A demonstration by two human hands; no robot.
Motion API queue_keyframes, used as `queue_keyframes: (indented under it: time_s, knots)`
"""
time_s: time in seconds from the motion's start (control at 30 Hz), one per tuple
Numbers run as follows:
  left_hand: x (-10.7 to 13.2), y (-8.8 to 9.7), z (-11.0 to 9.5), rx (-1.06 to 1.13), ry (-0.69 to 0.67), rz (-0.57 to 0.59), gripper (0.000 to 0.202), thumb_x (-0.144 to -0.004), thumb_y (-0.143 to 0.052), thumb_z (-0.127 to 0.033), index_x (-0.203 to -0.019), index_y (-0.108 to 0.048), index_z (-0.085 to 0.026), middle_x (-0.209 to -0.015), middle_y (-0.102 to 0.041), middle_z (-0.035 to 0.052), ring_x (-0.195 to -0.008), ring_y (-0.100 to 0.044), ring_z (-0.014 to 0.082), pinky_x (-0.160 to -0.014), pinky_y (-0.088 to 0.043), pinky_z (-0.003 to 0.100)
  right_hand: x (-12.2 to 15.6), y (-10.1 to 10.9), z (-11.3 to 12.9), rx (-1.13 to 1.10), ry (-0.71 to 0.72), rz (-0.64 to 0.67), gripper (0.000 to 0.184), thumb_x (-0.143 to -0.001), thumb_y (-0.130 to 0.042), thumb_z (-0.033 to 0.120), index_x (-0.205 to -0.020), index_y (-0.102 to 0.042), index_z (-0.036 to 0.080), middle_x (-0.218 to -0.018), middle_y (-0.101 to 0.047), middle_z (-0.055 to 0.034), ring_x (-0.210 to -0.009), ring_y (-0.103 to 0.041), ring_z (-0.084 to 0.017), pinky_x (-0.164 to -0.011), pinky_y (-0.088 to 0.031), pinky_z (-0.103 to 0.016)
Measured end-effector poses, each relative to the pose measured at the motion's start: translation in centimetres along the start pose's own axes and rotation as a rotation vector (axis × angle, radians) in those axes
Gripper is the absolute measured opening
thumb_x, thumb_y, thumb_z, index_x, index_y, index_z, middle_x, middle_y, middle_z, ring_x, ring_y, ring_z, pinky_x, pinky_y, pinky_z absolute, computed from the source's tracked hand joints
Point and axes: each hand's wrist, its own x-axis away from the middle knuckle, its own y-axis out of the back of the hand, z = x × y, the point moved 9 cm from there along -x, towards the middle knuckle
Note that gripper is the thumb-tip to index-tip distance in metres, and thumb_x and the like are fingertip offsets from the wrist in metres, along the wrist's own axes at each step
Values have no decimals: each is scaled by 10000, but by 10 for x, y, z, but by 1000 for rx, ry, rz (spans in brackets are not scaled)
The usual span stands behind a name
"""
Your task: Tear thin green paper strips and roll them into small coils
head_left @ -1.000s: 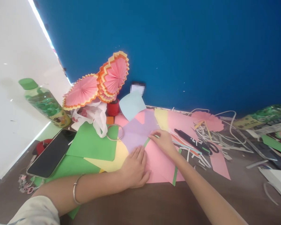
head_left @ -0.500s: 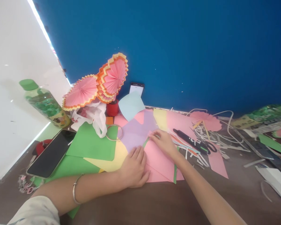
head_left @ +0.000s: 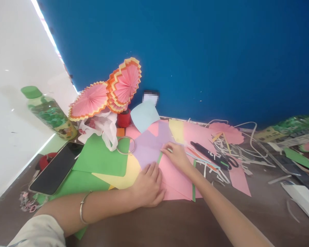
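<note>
My left hand [head_left: 149, 185] lies flat on the pink paper [head_left: 177, 175], fingers extended along its left side. Above it, my right hand [head_left: 177, 154] has thumb and fingers pinched at the top left corner of this sheet. A narrow green paper strip [head_left: 160, 157] comes out below those fingertips along the pink edge; the part inside the pinch is mostly hidden. Another green strip [head_left: 194, 192] edges the right side of the pink paper, partly covered by my right forearm. Purple paper [head_left: 149, 145] lies beneath and behind both hands.
Green sheets [head_left: 103, 157], a bangle [head_left: 126, 153] and a phone [head_left: 56, 168] lie left. Behind stand a folded paper butterfly [head_left: 118, 87] and a bottle [head_left: 48, 113]. To the right are a black pen-like tool [head_left: 208, 154], scissors [head_left: 231, 162] and paper scraps [head_left: 240, 178].
My right hand has shifted slightly left at the corner, and its fingers are drawn closer together. My left hand stays nearly in place on the paper.
</note>
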Motion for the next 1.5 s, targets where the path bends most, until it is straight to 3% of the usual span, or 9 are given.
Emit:
queue_keyframes:
  time_s: [0.47, 0.57, 0.63, 0.73, 0.9, 1.03, 1.2, 1.33, 1.5]
  knots:
    - [0, 6, 1, 117, 2, -48, 531, -823, -360, -389, -1148, -467, 17, -1222, -460, 259, -1161, -407, 363, -953, -314, 453, 6, -6, -4, 97, 76, -67, 115, -776, -470, 247, -695, -534, 197, -771, -620, -33, -740, -558, -181, -701, -405, -304]
    - [-6, 8, 22, 427, 103, -99, 331, -809, -411, -308, -1003, -537, -72, -1076, -528, 195, -1042, -501, 296, -884, -401, 437, 10, -1, -1, 42, 117, -114, 111, -787, -471, 251, -729, -551, 200, -794, -632, -37, -762, -575, -190, -705, -421, -315]
    - [-10, 6, 52, 745, 295, -188, 235, -808, -425, -240, -992, -513, -123, -1030, -524, 142, -973, -534, 229, -864, -435, 404, 15, 4, 5, -10, 162, -130, 113, -794, -476, 252, -744, -566, 206, -802, -640, -35, -769, -586, -192, -707, -433, -318]
    - [-15, -11, 85, 1279, 522, -311, 343, -773, -522, -203, -1099, -428, -156, -1146, -490, 137, -1076, -504, 213, -929, -410, 407, 25, 10, 14, -65, 196, -145, 89, -787, -502, 240, -754, -582, 217, -792, -648, -22, -753, -601, -185, -710, -453, -317]
    - [-26, -36, 79, 1798, 561, -214, 520, -678, -677, -231, -1135, -440, -158, -1059, -603, 127, -980, -583, 211, -887, -434, 386, 40, 2, 26, -133, 210, -106, 102, -780, -536, 226, -854, -605, 238, -854, -666, -15, -778, -621, -174, -705, -490, -307]
    - [-24, -35, 76, 1807, 556, -195, 397, -680, -668, -309, -1017, -535, -145, -942, -662, 97, -857, -618, 187, -793, -462, 330, 44, 3, 31, -206, 194, -132, 223, -761, -573, 234, -984, -584, 230, -892, -672, -28, -797, -633, -176, -713, -515, -311]
    - [-24, -26, 75, 1766, 547, -169, 322, -672, -664, -306, -938, -583, -144, -865, -672, 69, -792, -619, 167, -723, -463, 282, 43, 14, 37, -219, 200, -183, 63, -770, -568, 253, -786, -615, 214, -815, -661, -25, -749, -620, -168, -697, -510, -309]
    - [-24, -20, 76, 1670, 550, -164, 268, -728, -598, -334, -913, -608, -142, -750, -657, 35, -729, -602, 154, -663, -457, 264, 42, 20, 42, -182, 206, -204, 69, -773, -555, 242, -758, -614, 210, -762, -642, -24, -693, -591, -160, -634, -488, -296]
    - [-23, -17, 75, 1606, 533, -182, 258, -758, -561, -339, -918, -609, -143, -800, -661, 48, -745, -605, 152, -656, -460, 253, 41, 23, 45, -142, 191, -246, 94, -775, -534, 239, -710, -592, 205, -717, -618, -24, -636, -559, -150, -576, -460, -276]
